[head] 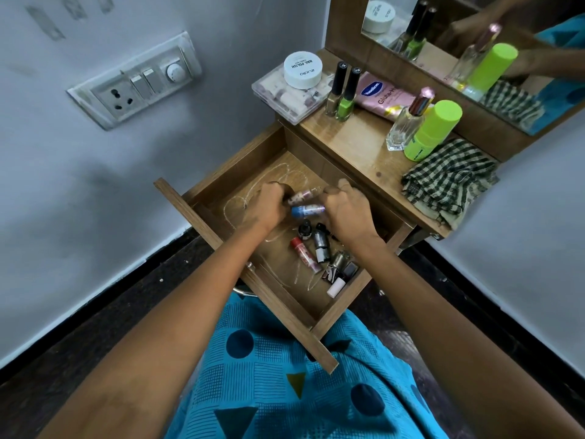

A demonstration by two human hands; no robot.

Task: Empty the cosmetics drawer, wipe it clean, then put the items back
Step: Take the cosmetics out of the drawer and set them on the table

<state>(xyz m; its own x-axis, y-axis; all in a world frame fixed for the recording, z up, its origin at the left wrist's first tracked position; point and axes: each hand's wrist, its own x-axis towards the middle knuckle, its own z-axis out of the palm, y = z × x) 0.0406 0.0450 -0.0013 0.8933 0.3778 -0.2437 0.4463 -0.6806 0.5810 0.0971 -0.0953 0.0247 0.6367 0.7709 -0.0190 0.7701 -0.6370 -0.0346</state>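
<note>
The wooden drawer (221, 172) is pulled open over my lap, white streaks on its floor. Both hands are inside it. My left hand (264, 205) grips a pale speckled tube (300, 196), and my right hand (346, 213) curls round the other ends of that tube and a blue-capped tube (305, 211) below it. Which hand holds the blue one I cannot tell. Several small bottles lie by the right wall: a red-capped tube (304, 253), a silver bottle (321, 245), a white-capped bottle (337, 285).
The dresser top (357, 147) carries a clear box (285, 99) with a white jar (303, 69) on it, two nail polishes (343, 91), a pink tube (384, 96), a glass perfume bottle (406, 122), a green bottle (432, 131) and a checked cloth (449, 182). A mirror (474, 42) stands behind.
</note>
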